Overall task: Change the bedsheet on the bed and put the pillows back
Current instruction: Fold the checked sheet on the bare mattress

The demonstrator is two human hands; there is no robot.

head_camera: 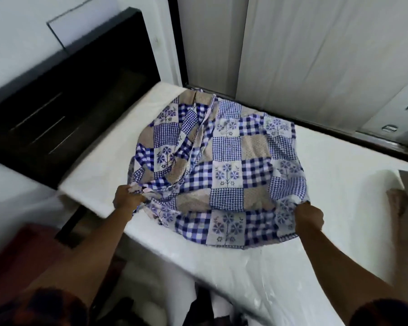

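While left hand (127, 198), right hand (309, 217) grip it | one bedsheet (226, 165) — seemingly billowed

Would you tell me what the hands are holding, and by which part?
Both hold the patchwork bedsheet by its near edge: left hand on the bunched left end, right hand on the right.

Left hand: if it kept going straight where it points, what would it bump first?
Probably the bunched checked bedsheet that the left hand grips; its folds lie right ahead on the white mattress, though depth is hard to judge.
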